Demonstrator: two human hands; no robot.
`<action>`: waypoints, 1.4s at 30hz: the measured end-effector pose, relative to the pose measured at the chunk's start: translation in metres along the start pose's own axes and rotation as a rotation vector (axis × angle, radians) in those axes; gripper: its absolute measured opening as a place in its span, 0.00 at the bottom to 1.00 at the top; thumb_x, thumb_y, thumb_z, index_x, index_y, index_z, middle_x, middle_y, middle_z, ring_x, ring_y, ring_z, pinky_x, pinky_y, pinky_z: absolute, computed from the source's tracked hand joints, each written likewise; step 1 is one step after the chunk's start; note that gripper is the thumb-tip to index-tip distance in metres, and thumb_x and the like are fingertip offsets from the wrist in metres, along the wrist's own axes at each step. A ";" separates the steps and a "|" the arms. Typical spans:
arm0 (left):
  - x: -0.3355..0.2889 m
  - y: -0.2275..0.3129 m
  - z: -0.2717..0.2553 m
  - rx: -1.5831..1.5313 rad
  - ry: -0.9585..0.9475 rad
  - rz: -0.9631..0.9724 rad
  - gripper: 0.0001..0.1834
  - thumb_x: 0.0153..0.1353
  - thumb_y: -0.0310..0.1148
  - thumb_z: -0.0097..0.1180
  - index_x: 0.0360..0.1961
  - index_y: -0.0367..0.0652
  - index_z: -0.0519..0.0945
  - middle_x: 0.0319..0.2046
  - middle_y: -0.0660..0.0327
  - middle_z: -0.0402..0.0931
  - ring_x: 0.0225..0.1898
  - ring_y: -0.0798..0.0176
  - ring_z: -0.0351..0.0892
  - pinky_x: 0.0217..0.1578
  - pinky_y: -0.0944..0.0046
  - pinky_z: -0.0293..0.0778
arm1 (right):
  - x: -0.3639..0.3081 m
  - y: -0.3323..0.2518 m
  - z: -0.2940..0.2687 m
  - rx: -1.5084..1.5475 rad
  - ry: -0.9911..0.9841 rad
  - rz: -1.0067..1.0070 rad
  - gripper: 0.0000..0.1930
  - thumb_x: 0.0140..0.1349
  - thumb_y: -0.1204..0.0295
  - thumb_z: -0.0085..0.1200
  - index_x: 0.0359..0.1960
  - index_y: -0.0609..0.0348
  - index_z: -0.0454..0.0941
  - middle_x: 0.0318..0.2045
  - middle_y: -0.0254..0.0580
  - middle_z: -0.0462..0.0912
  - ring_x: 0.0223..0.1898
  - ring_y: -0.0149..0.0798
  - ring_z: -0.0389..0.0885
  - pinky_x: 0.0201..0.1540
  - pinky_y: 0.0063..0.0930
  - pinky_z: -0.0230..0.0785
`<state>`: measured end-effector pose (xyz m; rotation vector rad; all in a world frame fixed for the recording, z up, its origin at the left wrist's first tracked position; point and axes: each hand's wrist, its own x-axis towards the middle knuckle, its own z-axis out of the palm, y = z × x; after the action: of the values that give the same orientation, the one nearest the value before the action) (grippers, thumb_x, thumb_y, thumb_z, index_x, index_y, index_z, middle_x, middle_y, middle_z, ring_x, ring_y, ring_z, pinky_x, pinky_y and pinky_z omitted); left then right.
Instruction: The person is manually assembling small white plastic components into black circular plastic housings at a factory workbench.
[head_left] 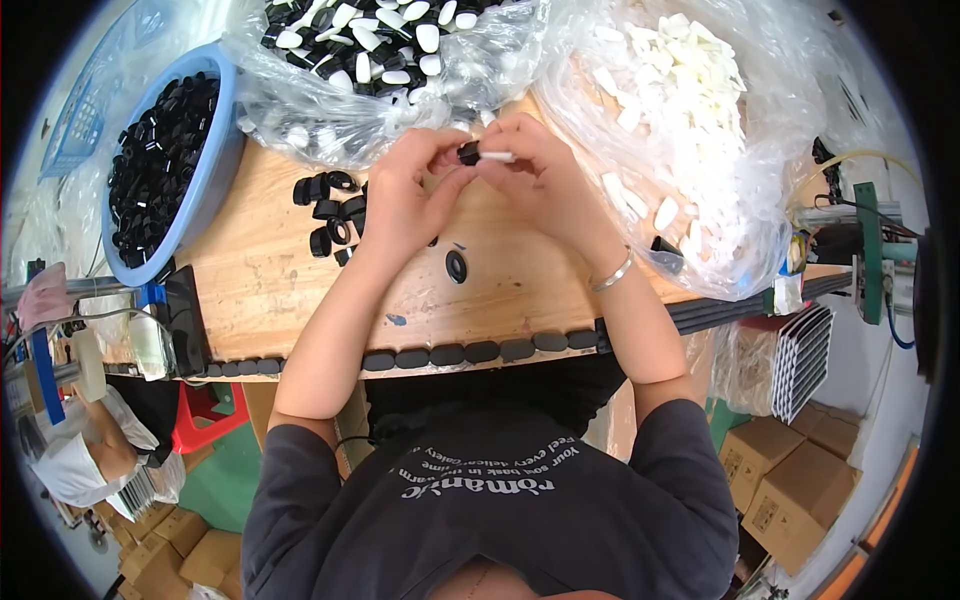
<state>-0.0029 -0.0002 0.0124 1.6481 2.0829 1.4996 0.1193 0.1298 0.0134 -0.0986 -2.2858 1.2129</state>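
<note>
Over the far middle of the table, my left hand (422,178) pinches a small black plastic piece (468,153) between its fingertips. Close against it, my right hand (533,172) grips a slim white plastic piece (498,157). The two pieces meet between my hands; fingers partly cover both, so how far they fit together is hidden. A loose black oval ring (457,266) lies on the wooden table (262,250) below my hands. Left of my left wrist sit several hollow black pieces (326,209) in a loose group.
A blue basin (229,120) full of black pieces stands at the left. Behind my hands lies a clear bag (330,120) of black and white parts; another plastic bag (735,270) at right holds white pieces. Black oval pieces (482,352) line the near edge. A person's arm (108,440) shows far left.
</note>
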 end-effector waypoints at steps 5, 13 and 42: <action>-0.002 -0.008 0.004 -0.410 0.067 -0.197 0.08 0.59 0.18 0.56 0.41 0.33 0.76 0.36 0.64 0.75 0.38 0.73 0.73 0.42 0.74 0.70 | 0.000 0.002 0.002 0.659 0.079 0.408 0.11 0.66 0.74 0.50 0.47 0.67 0.76 0.41 0.39 0.81 0.39 0.29 0.81 0.42 0.21 0.75; -0.006 -0.010 0.004 -0.368 0.042 -0.146 0.05 0.61 0.18 0.54 0.39 0.34 0.76 0.36 0.65 0.75 0.37 0.74 0.73 0.41 0.74 0.70 | -0.002 0.004 0.011 0.615 0.075 0.296 0.12 0.65 0.76 0.51 0.48 0.68 0.75 0.39 0.37 0.81 0.39 0.28 0.81 0.44 0.20 0.75; -0.004 -0.004 0.010 -0.366 0.021 -0.070 0.02 0.60 0.23 0.53 0.31 0.36 0.73 0.29 0.62 0.71 0.29 0.68 0.67 0.33 0.70 0.65 | 0.000 -0.014 0.009 0.500 0.350 0.190 0.22 0.58 0.84 0.57 0.50 0.61 0.59 0.37 0.46 0.81 0.38 0.30 0.81 0.42 0.19 0.75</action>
<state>0.0020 0.0025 0.0028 1.4140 1.7214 1.7521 0.1175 0.1149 0.0200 -0.3200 -1.6539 1.6809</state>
